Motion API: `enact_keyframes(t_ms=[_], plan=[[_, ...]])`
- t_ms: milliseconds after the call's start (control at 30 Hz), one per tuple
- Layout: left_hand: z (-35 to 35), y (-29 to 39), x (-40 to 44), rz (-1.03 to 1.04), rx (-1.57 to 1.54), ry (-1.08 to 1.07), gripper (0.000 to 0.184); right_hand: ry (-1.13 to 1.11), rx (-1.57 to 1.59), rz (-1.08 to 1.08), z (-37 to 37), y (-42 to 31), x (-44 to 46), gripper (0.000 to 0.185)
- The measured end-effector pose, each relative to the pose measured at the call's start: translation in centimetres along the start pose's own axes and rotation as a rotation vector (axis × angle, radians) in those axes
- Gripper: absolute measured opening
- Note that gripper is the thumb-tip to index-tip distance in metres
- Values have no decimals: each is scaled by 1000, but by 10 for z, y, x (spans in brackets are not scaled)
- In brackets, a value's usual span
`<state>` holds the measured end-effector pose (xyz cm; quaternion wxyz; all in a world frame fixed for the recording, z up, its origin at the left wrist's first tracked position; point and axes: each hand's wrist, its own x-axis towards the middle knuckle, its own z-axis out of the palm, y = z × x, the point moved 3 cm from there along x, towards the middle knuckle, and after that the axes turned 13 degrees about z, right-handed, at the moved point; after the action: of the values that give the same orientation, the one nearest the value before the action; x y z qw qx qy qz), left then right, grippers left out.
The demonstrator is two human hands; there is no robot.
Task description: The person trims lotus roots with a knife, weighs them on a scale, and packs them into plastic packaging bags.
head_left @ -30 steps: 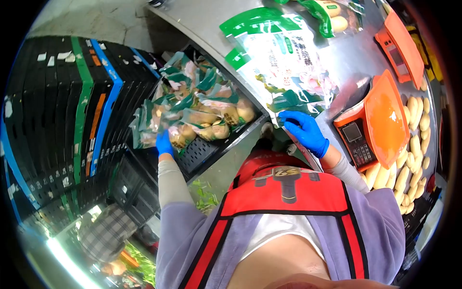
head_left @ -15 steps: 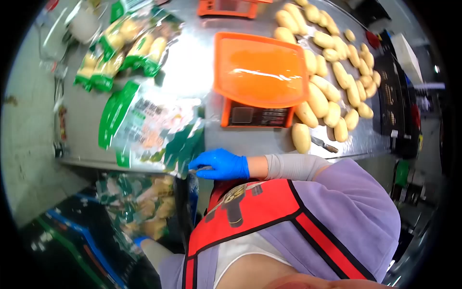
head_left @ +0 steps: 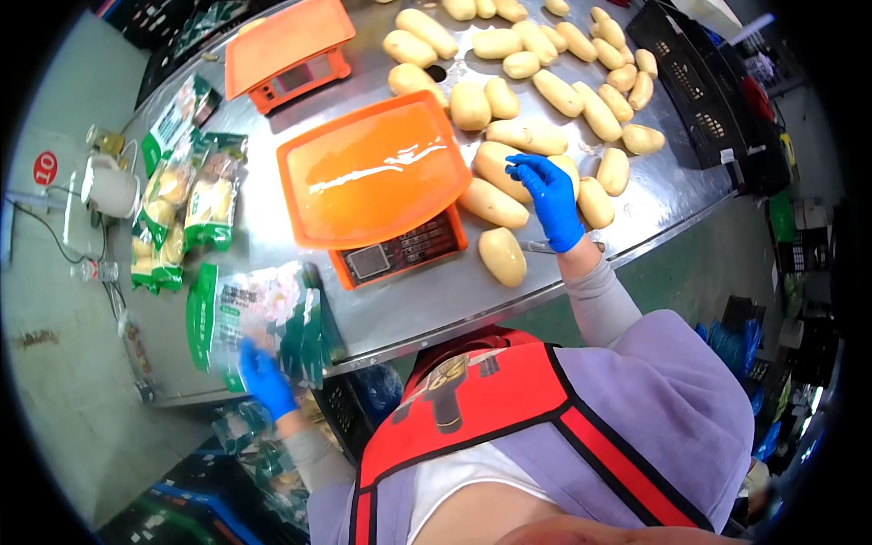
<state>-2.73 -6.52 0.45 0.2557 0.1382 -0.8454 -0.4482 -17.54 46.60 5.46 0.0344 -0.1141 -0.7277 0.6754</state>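
Note:
My left hand (head_left: 265,380), in a blue glove, is at the lower edge of the flat green and white printed bags (head_left: 250,318) at the table's front left. Motion blurs its fingers, so any grip is unclear. Over the peeled pale potatoes (head_left: 525,136) reaches my right hand (head_left: 548,200), also gloved, its fingers partly spread and holding nothing. Below it a knife (head_left: 545,246) lies near the table edge, partly hidden by the hand and wrist. A single potato (head_left: 502,257) rests just left of the knife.
An orange scale (head_left: 377,173) stands mid-table, with a second orange scale (head_left: 289,56) behind it. Filled bags (head_left: 211,195) lie at the left. A black crate (head_left: 695,91) is at the right end. More filled bags (head_left: 272,463) sit below the table's front edge.
The view has swung right towards the table. My left hand has come up from the crate of filled bags to the flat bags; my right hand has moved from those bags to above the potatoes.

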Motion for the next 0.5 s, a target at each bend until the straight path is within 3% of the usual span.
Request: enact_keyframes(t_ms=[33, 67, 167, 233, 267, 400, 500], plan=[[24, 2, -2, 106, 93, -128, 33, 14, -44, 5, -10, -1, 5, 20], [44, 8, -5, 61, 71, -179, 32, 27, -87, 12, -18, -1, 10, 20], [74, 11, -18, 125, 243, -237, 31, -14, -49, -5, -28, 10, 28, 22], [84, 34, -23, 315, 630, -226, 32, 7, -140, -88, -27, 28, 56, 22], [85, 34, -23, 314, 631, -222, 32, 23, -235, -172, -22, 27, 69, 21], [86, 29, -28, 349, 624, -156, 34, -21, -296, -82, 6, 11, 119, 29], [87, 33, -29, 335, 627, -120, 34, -68, -441, -158, 35, 11, 168, 34]])
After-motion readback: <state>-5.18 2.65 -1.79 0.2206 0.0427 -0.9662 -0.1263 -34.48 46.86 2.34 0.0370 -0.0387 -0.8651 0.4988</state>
